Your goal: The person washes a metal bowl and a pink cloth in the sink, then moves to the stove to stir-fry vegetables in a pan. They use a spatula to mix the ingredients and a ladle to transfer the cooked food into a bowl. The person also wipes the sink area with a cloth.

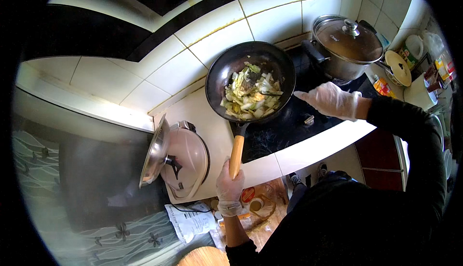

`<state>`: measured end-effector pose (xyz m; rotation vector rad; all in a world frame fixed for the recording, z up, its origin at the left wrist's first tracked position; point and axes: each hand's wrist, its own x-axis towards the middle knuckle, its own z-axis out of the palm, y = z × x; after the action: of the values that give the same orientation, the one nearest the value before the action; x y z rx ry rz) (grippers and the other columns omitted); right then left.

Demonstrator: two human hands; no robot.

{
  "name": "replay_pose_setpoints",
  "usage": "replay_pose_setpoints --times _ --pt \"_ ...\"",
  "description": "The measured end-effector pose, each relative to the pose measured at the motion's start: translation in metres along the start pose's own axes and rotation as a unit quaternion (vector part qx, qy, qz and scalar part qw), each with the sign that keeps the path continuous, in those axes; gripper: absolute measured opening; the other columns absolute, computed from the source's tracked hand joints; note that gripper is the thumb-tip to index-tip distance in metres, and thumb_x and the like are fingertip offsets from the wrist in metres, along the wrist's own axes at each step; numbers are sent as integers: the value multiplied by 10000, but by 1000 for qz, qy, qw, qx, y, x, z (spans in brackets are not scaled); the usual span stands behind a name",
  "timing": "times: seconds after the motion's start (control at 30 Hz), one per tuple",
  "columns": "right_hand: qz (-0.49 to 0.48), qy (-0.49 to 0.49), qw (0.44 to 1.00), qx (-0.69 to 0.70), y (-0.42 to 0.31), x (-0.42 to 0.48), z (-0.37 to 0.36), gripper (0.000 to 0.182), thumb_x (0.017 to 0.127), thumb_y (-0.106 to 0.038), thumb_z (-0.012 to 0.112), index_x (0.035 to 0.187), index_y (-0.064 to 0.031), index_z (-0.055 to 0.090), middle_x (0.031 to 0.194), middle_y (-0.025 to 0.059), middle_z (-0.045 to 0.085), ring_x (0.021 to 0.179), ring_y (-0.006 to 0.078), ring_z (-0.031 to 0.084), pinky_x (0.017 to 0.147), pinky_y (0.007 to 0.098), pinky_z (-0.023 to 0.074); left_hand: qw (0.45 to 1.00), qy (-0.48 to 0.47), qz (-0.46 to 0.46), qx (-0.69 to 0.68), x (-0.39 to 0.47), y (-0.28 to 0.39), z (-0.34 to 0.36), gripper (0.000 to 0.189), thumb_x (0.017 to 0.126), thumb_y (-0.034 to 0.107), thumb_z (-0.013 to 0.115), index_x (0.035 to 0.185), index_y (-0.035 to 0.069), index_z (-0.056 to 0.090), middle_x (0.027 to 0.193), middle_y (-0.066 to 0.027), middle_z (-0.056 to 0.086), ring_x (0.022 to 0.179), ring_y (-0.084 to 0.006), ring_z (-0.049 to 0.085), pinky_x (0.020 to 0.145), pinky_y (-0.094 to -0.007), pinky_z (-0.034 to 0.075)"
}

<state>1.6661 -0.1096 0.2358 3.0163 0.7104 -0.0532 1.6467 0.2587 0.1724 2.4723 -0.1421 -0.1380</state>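
My left hand point(231, 184), in a clear disposable glove, grips the wooden handle point(236, 154) of a black wok point(220, 74). Chopped cabbage point(253, 96) lies in the wok, which stands over the left part of a black glass cooktop point(264, 139). My right hand point(327, 100), also gloved, is at the wok's right rim with a finger pointing at it. Something thin and dark reaches from the rim into the cabbage; whether my right hand holds it is hard to tell. A stove knob point(309, 120) sits below that hand.
A lidded steel pot point(340, 63) stands on the right burner. Left of the wok, a metal lid point(155, 154) leans against a pinkish appliance point(186, 150). Seasoning packets point(383, 87) and an enamel lid point(398, 69) are at the far right. A white flour bag point(190, 222) lies below the counter.
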Motion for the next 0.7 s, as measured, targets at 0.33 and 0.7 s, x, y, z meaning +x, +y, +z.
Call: replay_pose_setpoints --times 0.33,0.7 --pt "79 5 922 378 9 -40 36 344 854 -132 478 1186 -70 547 899 144 642 750 258 639 702 337 531 1000 -20 17 -16 8 12 5 480 775 175 583 1219 17 493 1045 -224 601 961 -350 597 838 -381 468" --pt "64 -2 998 -26 -25 33 -19 375 865 -110 437 1233 -122 503 695 65 610 626 197 634 502 332 513 1000 -19 -1 -4 3 -1 2 496 779 173 568 1243 23 476 1071 -215 595 976 -341 594 852 -375 463"
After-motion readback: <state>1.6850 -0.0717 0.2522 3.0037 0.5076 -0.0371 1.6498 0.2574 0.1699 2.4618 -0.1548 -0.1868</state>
